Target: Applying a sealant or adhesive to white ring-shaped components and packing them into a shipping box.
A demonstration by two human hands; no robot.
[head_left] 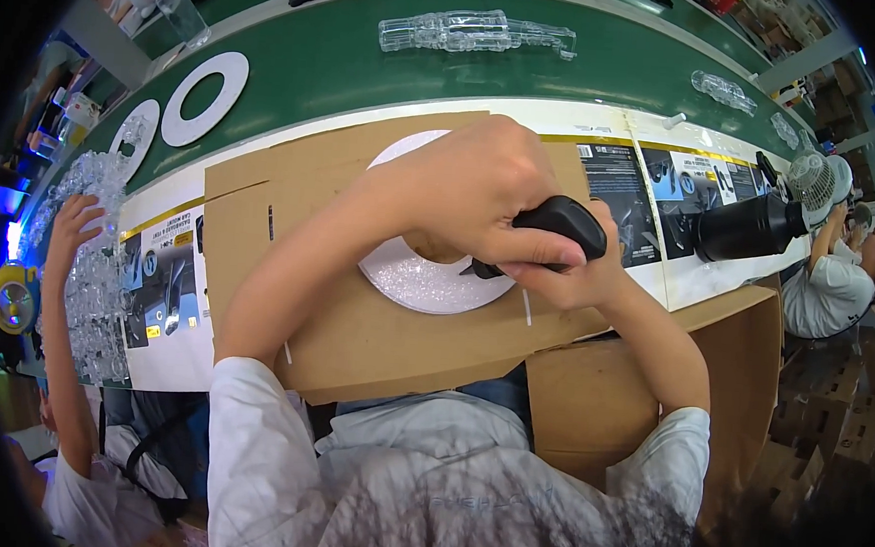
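My left hand [493,182] and my right hand [583,267] meet over the cardboard. Both are closed around a black rounded object [566,224] with a smooth, bulging top. A dark pointed end of it shows below my left hand, and its exact kind is unclear. Beneath my hands a white ring [427,285] with a glittery surface lies flat on a brown cardboard sheet [352,354]. My left hand and forearm cover much of the ring's upper part. Whether the pointed end touches the ring cannot be made out.
Two white rings [233,85] lie at the far left on the green table [311,50]. A heap of clear plastic parts [96,293] stands near a co-worker's hand [72,226]. Ahead are clear plastic pieces [472,33]; rightward, a black bottle [746,229], a white fan [813,186] and another person.
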